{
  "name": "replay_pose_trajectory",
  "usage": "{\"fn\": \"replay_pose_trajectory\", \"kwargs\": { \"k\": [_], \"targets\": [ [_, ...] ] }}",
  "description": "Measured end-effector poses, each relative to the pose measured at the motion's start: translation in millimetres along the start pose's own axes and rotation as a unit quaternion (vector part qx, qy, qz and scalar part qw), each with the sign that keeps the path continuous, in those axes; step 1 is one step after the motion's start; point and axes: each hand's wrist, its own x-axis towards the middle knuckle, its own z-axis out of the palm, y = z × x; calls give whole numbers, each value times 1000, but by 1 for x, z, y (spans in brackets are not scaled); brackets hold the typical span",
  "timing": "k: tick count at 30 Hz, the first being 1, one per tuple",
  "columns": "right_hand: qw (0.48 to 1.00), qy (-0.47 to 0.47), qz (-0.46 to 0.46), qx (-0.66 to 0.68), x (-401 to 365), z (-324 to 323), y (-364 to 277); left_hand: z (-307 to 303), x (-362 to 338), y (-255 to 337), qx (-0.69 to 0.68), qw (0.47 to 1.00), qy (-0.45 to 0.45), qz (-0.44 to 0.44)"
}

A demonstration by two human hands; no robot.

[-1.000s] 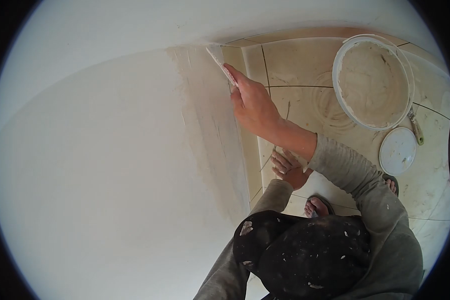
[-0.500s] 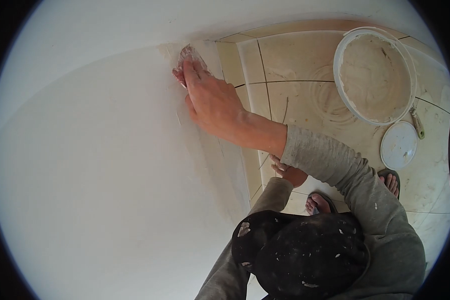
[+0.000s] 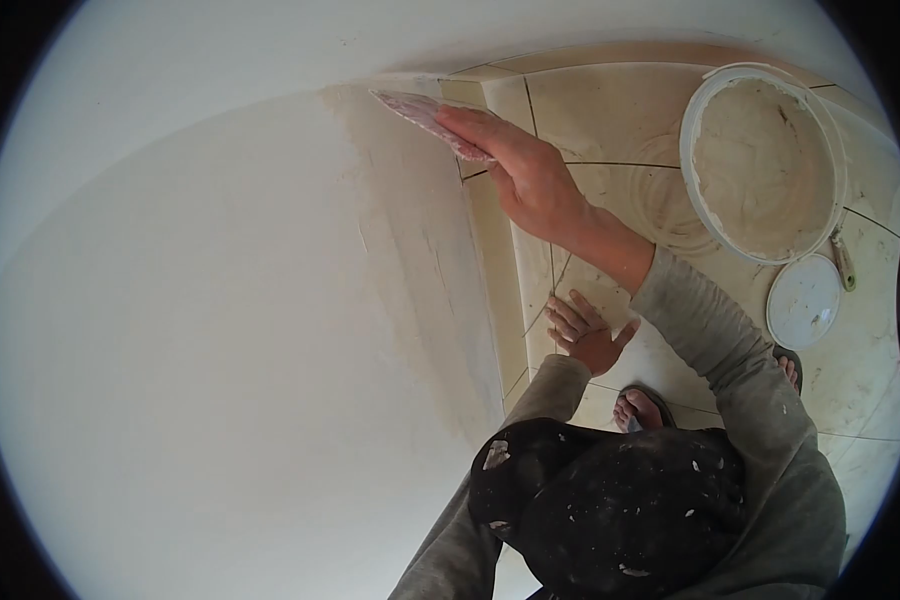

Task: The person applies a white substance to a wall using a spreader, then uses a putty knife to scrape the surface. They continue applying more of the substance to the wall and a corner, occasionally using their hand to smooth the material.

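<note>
My right hand [image 3: 535, 180] is closed round a flat scraper [image 3: 425, 112] smeared with plaster. The scraper's edge points to the upper left, near the corner of the white wall [image 3: 220, 280] and just above the tiled skirting [image 3: 490, 225]. Damp, beige plaster streaks [image 3: 395, 270] run down the wall beside the skirting. My left hand [image 3: 588, 335] is spread with fingers apart on the tiled floor, holding nothing.
A bucket [image 3: 765, 165] of beige plaster stands on the tiles at the upper right. Beside it lie a white round lid [image 3: 803, 300] and a green-handled tool [image 3: 843, 262]. My sandalled feet [image 3: 645, 408] are below.
My right hand and the scraper have moved right, away from the wall surface, and the scraper has turned more edge-on. More of my left hand shows, its fingers now spread.
</note>
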Motion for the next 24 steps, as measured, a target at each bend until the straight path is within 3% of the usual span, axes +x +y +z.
{"fn": "replay_pose_trajectory", "kwargs": {
  "k": [10,17,19,24],
  "targets": [
    [999,-34,30,23,12,6,28,-13,-7,6,-30,999,-23,10],
    [998,-49,-20,32,-43,6,5,0,2,0,-17,1000,5,16],
    [990,-133,11,46,-55,-2,-7,3,6,-1,53,998,-29,0],
    [998,-60,-16,28,-46,3,-9,6,10,-5,63,996,-54,18]
  ]
}}
